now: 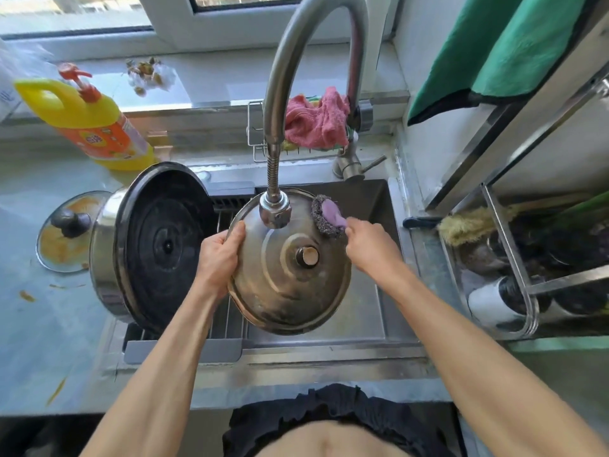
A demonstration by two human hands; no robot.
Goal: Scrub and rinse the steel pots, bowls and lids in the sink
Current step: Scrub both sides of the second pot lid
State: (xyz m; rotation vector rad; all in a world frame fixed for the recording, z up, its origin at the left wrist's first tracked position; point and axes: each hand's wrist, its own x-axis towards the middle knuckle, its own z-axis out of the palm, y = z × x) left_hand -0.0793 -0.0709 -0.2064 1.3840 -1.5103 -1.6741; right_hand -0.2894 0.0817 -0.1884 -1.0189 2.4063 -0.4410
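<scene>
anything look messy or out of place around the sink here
Yes. The glass lid lying on the counter left of the sink is smeared with orange-brown residue, and similar smears dot the counter nearby. The big pot lies tipped on its side on the sink rack.

Grey countertop [49,341], yellow detergent bottle [95,123], soiled glass lid [66,230]

The left hand [220,255] grips the steel lid [290,285] by its rim over the sink [372,321]; the right hand [369,245] holds a scrubber [326,219] against its top edge.
</scene>
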